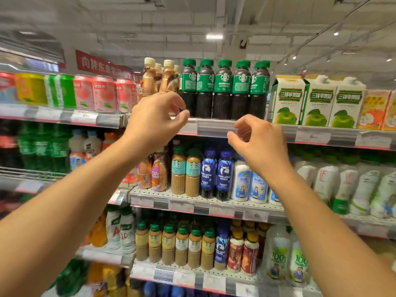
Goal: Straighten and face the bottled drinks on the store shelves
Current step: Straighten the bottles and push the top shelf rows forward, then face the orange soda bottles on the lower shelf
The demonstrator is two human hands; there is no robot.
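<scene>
Head view: 5 green-capped dark coffee bottles [224,88] stand upright, labels forward; left hand [155,116] and right hand [255,142] empty, fingers apart.

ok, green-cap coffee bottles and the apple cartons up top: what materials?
Green-cap coffee bottles: likely clear glossy plastic, dark liquid showing through, ribbed lower body, printed sleeve label. Apple cartons: look like coated paperboard, with folded gable tops and flat printed faces.

Left hand [155,116] hides the leftmost green-capped bottle's [188,82] base; cans [102,94] blurred.
</scene>
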